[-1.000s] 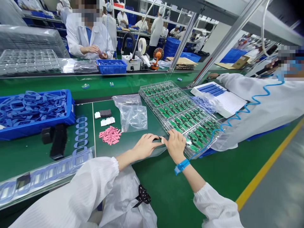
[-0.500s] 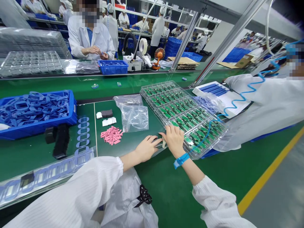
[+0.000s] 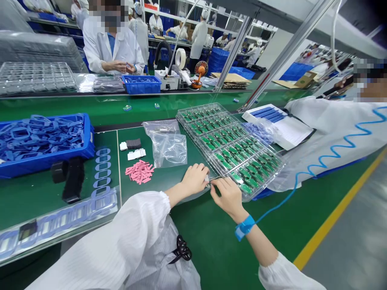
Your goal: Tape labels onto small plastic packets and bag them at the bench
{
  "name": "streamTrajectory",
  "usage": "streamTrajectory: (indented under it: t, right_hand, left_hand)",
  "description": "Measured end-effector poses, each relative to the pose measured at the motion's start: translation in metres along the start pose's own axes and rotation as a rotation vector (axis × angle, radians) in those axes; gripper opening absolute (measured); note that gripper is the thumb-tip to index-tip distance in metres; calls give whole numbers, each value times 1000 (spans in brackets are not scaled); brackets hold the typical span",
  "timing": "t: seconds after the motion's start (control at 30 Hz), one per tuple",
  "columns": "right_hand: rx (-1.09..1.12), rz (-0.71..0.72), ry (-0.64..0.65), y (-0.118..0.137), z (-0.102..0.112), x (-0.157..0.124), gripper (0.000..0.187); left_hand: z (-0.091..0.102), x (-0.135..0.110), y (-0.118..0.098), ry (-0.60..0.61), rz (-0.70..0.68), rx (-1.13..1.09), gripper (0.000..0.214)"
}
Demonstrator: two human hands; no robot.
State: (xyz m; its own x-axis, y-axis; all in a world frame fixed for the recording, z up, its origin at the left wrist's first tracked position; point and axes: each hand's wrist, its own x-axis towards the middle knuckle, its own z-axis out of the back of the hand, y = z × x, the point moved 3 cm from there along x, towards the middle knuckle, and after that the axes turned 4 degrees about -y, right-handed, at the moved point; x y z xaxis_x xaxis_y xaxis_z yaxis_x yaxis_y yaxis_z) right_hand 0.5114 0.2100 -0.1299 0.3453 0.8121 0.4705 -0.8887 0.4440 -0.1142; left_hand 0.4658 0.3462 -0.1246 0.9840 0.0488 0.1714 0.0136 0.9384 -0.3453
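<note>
My left hand (image 3: 195, 179) rests on the green mat at the near corner of a clear tray (image 3: 229, 145) filled with small green circuit boards. Its fingers are curled and pinch a small pale piece at the tray's edge. My right hand (image 3: 229, 196) lies just right of it, fingers bent, thumb and forefinger pinched toward the same spot. What they hold is too small to name. A blue wrist strap (image 3: 244, 226) with a coiled blue cord sits on my right wrist.
Pink strips (image 3: 139, 172), white and black small parts (image 3: 133, 149) and clear bags (image 3: 168, 146) lie left of the tray. A blue bin (image 3: 45, 139) of blue frames stands far left. A co-worker's white sleeve (image 3: 332, 133) reaches in at right. Another person works across the belt.
My right hand has pulled back off the tray toward me and now sits below its near corner. My left hand has stayed at the corner.
</note>
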Motion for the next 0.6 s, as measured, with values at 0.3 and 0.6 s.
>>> streamTrajectory:
  t: [0.3,0.6]
  right_hand:
    - [-46,53,421,3,-17,-10,9]
    - [4,132,571,3,11,-17,25]
  left_hand:
    - [-6,4,-10,26,0,166,34]
    - [-20,7,-22,-49,23,325,35]
